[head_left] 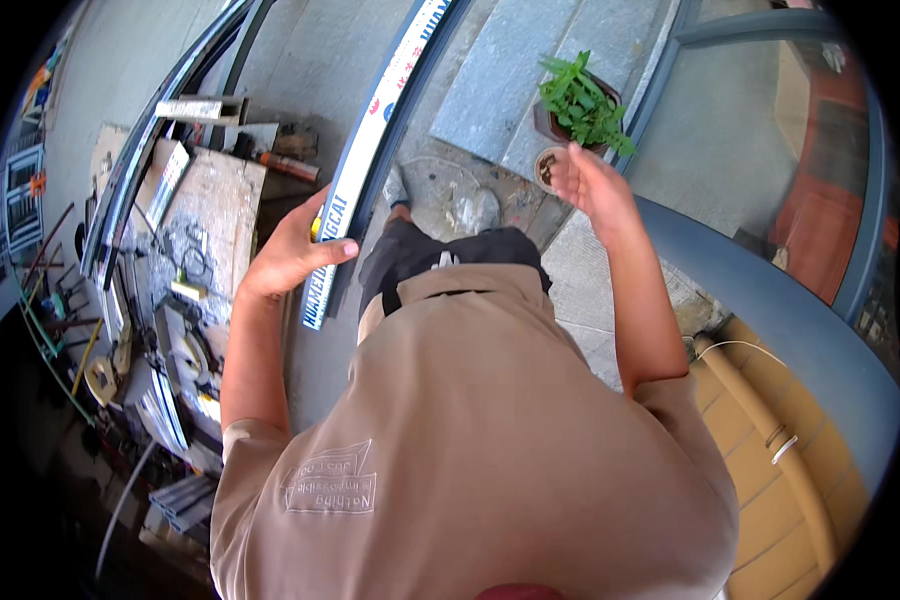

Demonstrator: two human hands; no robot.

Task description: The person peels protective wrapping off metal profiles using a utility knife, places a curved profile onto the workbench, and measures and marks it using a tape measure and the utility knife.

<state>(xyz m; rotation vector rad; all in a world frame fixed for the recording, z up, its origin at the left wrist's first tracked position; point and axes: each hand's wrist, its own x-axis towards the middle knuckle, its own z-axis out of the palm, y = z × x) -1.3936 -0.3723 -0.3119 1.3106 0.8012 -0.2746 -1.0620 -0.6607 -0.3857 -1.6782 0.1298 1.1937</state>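
The person's left hand [288, 252] pinches a long, straight, white-and-blue film-covered bar [358, 160] near its lower end, the thumb across the printed face and the fingers largely hidden behind; a small yellow object [317, 226], too covered to identify, shows at the grip. From there the bar runs away past the upper edge of the view. Judged by this arrangement, handling is under way: a one-handed hold is established, while the bar is not yet set down and no second hold is made. Left of the grip lies a worn, pale wooden bench top [232, 200]. Well to the right, the right hand [592, 188], fingers extended and slightly blurred, holds nothing visible; just beyond it stand a small round pot with brown contents [547, 171] and a leafy green potted plant [582, 105].
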